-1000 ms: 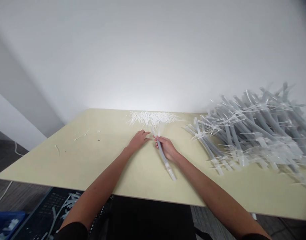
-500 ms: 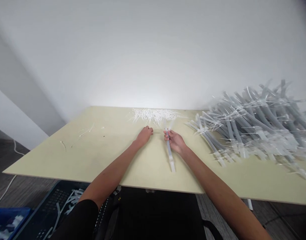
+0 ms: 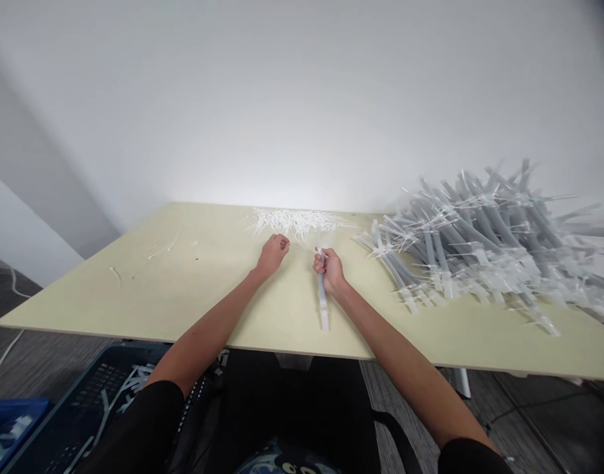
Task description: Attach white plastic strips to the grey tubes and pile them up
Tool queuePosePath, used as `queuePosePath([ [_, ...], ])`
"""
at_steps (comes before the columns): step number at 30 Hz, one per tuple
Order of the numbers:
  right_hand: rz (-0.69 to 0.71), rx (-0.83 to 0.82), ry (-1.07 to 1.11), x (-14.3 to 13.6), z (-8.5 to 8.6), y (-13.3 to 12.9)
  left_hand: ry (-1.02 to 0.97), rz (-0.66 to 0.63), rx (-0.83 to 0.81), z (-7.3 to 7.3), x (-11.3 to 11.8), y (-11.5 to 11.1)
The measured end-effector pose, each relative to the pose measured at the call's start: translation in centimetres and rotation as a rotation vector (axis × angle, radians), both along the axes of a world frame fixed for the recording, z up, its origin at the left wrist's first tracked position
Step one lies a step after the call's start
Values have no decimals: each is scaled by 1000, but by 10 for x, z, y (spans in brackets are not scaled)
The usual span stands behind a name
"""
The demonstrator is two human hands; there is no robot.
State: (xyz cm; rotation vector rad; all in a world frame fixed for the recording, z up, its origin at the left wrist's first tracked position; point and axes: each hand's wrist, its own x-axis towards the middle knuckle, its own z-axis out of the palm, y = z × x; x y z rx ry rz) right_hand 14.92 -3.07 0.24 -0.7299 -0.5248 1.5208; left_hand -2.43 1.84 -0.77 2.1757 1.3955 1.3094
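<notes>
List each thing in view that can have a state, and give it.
Gray tube, held, nearly straight
Right grip, closed around that tube
Left grip, curled, contents unclear
White ties, heaped loosely
Tube bundles, piled
Dark crate, open, not empty
Blue bin, open, not empty

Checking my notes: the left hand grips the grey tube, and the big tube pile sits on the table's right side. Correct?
Not quite: the head view shows the right hand gripping the grey tube, not the left hand. The big tube pile is indeed on the right side of the table.
</notes>
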Motion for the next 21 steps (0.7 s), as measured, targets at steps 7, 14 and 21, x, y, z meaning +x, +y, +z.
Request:
queuePosePath([
  [7, 66, -20, 36, -3, -2, -2, -608, 52, -82, 21, 13, -15],
  [14, 100, -2, 32, -10, 5, -6, -1327, 77, -470, 15, 25, -14],
  [21, 88, -36, 37, -20, 3, -9, -1422, -23, -733, 6, 46, -33],
])
